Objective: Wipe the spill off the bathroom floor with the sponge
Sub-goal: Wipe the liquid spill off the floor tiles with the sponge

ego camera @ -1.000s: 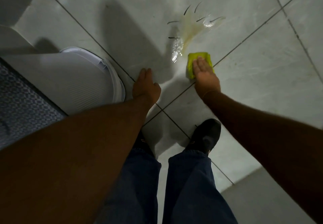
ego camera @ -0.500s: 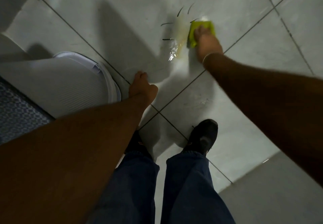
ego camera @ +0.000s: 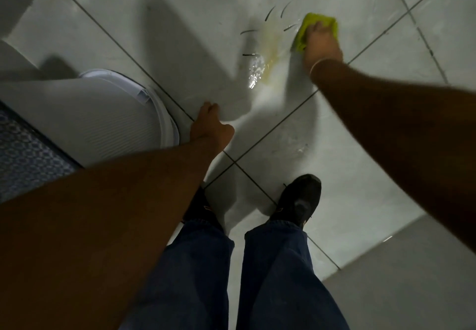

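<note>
My yellow-green sponge now sits at the far right edge of the yellowish spill, farther out than a second ago, when it lay below the puddle. My right hand presses flat on it; my left hand, loosely curled, braces on the pale tiled floor beside the white toilet. Wet streaks glisten.

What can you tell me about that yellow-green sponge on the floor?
The sponge is a bright yellow-green, soft-looking pad, roughly rectangular, lying flat on the pale floor tile. The right hand presses down on it and covers much of its top, leaving only its far and left edges showing. It sits at the right edge of the yellowish spill, close to thin dark streaks. It looks blurred.
</note>
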Demonstrator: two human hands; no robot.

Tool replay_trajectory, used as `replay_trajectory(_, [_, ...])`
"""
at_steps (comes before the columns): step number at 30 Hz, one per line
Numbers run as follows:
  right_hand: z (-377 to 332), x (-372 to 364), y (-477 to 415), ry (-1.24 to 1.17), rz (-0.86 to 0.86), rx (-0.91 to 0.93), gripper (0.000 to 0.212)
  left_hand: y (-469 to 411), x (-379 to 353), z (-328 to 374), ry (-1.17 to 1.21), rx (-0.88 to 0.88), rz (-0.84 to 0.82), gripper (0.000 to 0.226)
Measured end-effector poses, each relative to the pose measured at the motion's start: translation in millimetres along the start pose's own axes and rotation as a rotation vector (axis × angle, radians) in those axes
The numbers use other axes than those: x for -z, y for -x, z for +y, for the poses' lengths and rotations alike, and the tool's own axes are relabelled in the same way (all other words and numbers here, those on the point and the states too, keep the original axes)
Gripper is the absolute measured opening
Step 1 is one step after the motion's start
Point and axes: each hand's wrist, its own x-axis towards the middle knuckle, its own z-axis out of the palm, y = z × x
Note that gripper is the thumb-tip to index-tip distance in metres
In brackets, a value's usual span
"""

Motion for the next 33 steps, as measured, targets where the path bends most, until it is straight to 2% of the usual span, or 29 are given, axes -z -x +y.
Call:
replay_trajectory(4, [-53,-49,70,0.112,-0.137,0.425,0.051,3,2,-2,-0.09,-0.055,0.006,0.077])
replay_trajectory(6, [-64,-70,112,0.138,-0.135,0.61,0.048,5,4,-4,-0.076,-0.092,0.028,0.074])
replay_trajectory(9, [-56,-68,122,0.243,-0.075,0.706,0.046,12,8,-9,-0.101,-0.141,0.115,0.074])
replay_trajectory(11, [-42,-60,110,0.276,0.023,0.642,0.045,12,10,-11,-0.185,-0.189,0.165,0.077])
replay_trajectory(14, [-21,-42,70,0.249,-0.073,0.37,0.058,5,14,-16,-0.283,-0.205,0.172,0.082])
replay_trajectory(16, [-24,-29,46,0.132,-0.068,0.168,0.062,2,14,-16,-0.308,-0.158,0.163,0.083])
replay_trajectory(18, [-39,-22,33,0.021,-0.096,0.066,0.069,3,13,-14,-0.265,-0.082,0.142,0.083])
replay_trajectory(20, [-61,-20,37,-0.018,-0.096,0.104,0.069,3,14,-9,-0.235,-0.037,0.118,0.083])
replay_trajectory(22, [-83,-29,49,-0.031,-0.131,0.308,0.064,0,17,-5,-0.22,-0.034,0.117,0.08])
replay_trajectory(24, [-99,-41,63,0.046,-0.243,0.55,0.064,-4,20,-5,-0.205,-0.042,0.132,0.077])
replay_trajectory(27, [-98,-55,77,0.145,-0.277,0.693,0.058,-8,26,-10,-0.194,-0.037,0.1,0.08])
replay_trajectory(29, [-91,-50,78,0.134,-0.209,0.686,0.056,-10,29,-13,-0.204,-0.046,0.059,0.085])
replay_trajectory(31, [-82,-41,68,0.075,-0.104,0.493,0.053,-13,32,-14,-0.203,-0.049,0.009,0.09])
replay_trajectory(33, [-75,-32,54,0.081,-0.049,0.313,0.062,-15,35,-13,-0.185,-0.03,-0.02,0.095])
